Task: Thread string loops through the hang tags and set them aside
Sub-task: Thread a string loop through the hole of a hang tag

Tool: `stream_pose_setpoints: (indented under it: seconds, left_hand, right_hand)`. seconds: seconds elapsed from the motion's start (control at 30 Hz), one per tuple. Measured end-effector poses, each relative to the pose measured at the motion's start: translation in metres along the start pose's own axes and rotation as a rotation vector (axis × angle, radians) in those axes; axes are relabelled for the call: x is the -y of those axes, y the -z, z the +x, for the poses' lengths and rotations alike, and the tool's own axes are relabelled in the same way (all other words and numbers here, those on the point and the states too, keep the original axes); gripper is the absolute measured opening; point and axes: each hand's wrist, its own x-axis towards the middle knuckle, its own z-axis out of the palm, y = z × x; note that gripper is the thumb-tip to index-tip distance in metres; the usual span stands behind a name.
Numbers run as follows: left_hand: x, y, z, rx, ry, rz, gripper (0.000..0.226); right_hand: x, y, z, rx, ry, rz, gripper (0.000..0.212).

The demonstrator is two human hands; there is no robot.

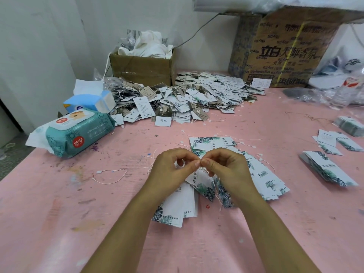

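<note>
Curled hands [173,168] on thin white string [205,172]

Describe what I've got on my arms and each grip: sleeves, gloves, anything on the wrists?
Both forearms are bare to the frame's edge; no sleeves show. The left grip and right grip wear no gloves, and neither wrist carries a watch or band. Thumbnails look short and unpainted.

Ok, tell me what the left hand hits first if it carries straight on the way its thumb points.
The right hand: the left hand points rightward at it, fingertips apparently meeting on a string above the hang tags.
</note>
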Motion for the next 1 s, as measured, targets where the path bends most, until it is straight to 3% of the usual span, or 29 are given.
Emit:
stream_pose_setpoints:
  seconds: [0.67,1.0]
  left_hand:
    - [0.0018,0.0004,0.0026,-0.008,0.062,-0.041,0.018]
    - [0.0024,-0.0023,0.0023,-0.007,0.070,-0.125,0.009]
  right_hand:
    - [0.0023,-0.0052,-0.0024,0.018,-0.042,0.072,0.015]
    - [0.0018,-0.0077,-0.0030,-0.025,-0.033,0.157,0.005]
